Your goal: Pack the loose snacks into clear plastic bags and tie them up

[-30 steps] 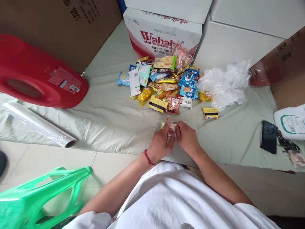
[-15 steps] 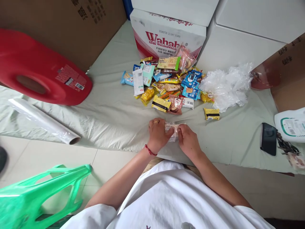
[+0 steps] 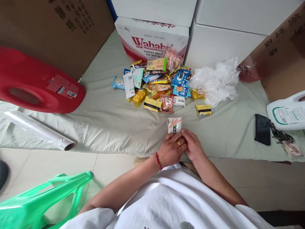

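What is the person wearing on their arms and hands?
The left hand has a gold ring on one finger and a thin red string bracelet at the wrist. The right hand wears nothing. Both forearms are bare below short white sleeves of a white shirt.

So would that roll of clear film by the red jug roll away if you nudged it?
Probably: the roll of clear film is a long round tube lying on its side. The wrinkled cloth might slow it. It lies near the edge, so it could drop off.
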{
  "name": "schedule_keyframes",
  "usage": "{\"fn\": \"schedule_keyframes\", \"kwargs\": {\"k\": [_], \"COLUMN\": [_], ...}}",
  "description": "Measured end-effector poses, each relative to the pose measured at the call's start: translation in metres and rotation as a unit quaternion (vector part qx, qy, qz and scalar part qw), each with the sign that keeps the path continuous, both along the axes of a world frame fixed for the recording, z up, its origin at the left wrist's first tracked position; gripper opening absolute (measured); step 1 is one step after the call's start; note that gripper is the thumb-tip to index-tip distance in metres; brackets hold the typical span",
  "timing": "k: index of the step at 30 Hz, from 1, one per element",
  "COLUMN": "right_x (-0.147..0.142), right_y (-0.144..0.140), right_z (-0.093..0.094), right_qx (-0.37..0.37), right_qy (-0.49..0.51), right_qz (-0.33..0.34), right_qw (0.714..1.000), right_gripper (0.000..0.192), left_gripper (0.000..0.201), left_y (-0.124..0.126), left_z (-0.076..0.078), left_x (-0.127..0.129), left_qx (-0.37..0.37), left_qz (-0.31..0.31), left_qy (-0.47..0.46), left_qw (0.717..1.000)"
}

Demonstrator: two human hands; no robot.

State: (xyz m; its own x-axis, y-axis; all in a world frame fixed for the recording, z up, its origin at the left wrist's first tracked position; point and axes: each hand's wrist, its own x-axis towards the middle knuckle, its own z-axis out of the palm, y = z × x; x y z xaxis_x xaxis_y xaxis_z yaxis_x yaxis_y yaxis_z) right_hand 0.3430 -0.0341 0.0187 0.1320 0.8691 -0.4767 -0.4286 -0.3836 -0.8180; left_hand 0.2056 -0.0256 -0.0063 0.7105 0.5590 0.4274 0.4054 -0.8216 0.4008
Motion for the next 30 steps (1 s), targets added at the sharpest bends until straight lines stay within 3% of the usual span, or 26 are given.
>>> {"fn": "schedule_keyframes", "kwargs": {"k": [4,9,11,13,15,17,18,20,22,24,27,30], "right_x": [0.008,0.009,0.010,0.011,0.011,0.011,0.010,0.010,0.015,0.026,0.051,0.081], "right_y": [0.006,0.013,0.014,0.013,0.012,0.009,0.007,0.003,0.000,-0.003,-0.009,-0.017], "right_z": [-0.007,-0.011,-0.010,-0.009,-0.007,-0.004,-0.004,-0.003,-0.001,0.003,0.014,0.024], "right_qx": [-0.013,-0.009,0.004,0.025,0.037,0.040,0.042,0.052,0.074,0.095,0.103,0.082], "right_qy": [-0.014,-0.030,-0.036,-0.029,-0.009,0.014,0.021,0.017,-0.028,-0.100,-0.180,-0.226], "right_qz": [0.022,0.064,0.052,0.012,-0.026,-0.034,-0.028,0.007,0.058,0.117,0.204,0.218], "right_qw": [1.000,0.997,0.998,0.999,0.999,0.999,0.998,0.998,0.995,0.983,0.957,0.946], "right_gripper": [0.048,0.046,0.045,0.045,0.046,0.047,0.047,0.046,0.042,0.039,0.038,0.035], "left_gripper": [0.033,0.013,0.011,0.013,0.019,0.027,0.037,0.058,0.058,0.048,0.039,0.038], "left_y": [0.006,0.011,0.005,-0.004,-0.010,-0.011,-0.008,0.001,0.011,0.018,0.025,0.032], "left_z": [0.007,0.016,0.021,0.025,0.027,0.027,0.026,0.027,0.029,0.033,0.033,0.025], "left_x": [-0.009,-0.012,-0.012,-0.013,-0.015,-0.016,-0.016,-0.014,-0.012,-0.008,-0.002,0.000], "left_qx": [-0.105,-0.163,-0.218,-0.293,-0.349,-0.389,-0.420,-0.503,-0.559,-0.564,-0.549,-0.503], "left_qz": [-0.069,-0.200,-0.209,-0.133,0.053,0.244,0.295,0.288,0.231,0.195,0.139,0.109], "left_qy": [-0.014,0.016,-0.016,-0.100,-0.201,-0.263,-0.277,-0.288,-0.292,-0.277,-0.224,-0.187], "left_qw": [0.992,0.966,0.953,0.942,0.914,0.848,0.812,0.762,0.741,0.753,0.793,0.836]}}
